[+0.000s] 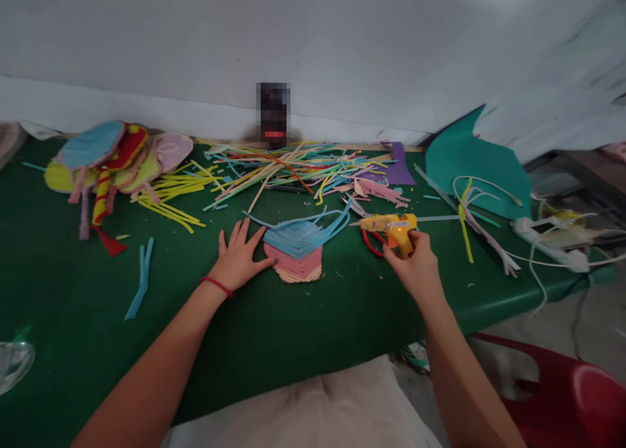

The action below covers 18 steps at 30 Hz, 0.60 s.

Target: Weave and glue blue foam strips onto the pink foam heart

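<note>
A flat piece made of blue, pink and cream pipe cleaners in V-shaped rows lies on the green table, loose blue ends reaching up to its right. My left hand rests flat beside it, fingers spread, the thumb touching its left edge. In my right hand is a yellow hot glue gun, gripped by its handle with the nozzle pointing left toward the blue ends. A glue stick sticks out of its back. Red-handled scissors lie partly hidden under the gun.
A heap of coloured pipe cleaners spreads along the wall. Finished fan-shaped pieces are piled at the left. On the right are a teal sheet, a white power strip with cords, and a red chair below the table edge.
</note>
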### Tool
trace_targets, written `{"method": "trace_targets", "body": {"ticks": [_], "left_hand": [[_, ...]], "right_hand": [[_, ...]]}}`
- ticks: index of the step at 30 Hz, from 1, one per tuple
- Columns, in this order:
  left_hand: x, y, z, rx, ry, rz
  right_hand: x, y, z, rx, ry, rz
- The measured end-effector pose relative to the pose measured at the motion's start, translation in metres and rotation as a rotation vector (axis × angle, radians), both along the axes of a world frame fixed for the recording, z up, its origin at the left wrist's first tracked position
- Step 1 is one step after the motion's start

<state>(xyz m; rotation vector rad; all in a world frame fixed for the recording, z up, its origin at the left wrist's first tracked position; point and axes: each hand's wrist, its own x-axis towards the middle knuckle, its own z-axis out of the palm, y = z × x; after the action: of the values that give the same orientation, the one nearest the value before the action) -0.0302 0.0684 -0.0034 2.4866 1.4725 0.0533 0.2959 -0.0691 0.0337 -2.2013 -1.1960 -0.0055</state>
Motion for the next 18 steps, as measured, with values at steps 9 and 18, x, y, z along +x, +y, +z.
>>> {"method": "trace_targets", "body": {"ticks": [9,18], "left_hand": [[-0.002,0.000,-0.003,0.032,0.002,-0.013],[-0.002,-0.002,-0.001,-0.002,-0.006,0.001]], "right_hand": [[0.084,0.053,-0.026,-0.205,-0.001,-0.059],[0.003,0.093,-0.021,0.097,-0.230,0.463]]}}
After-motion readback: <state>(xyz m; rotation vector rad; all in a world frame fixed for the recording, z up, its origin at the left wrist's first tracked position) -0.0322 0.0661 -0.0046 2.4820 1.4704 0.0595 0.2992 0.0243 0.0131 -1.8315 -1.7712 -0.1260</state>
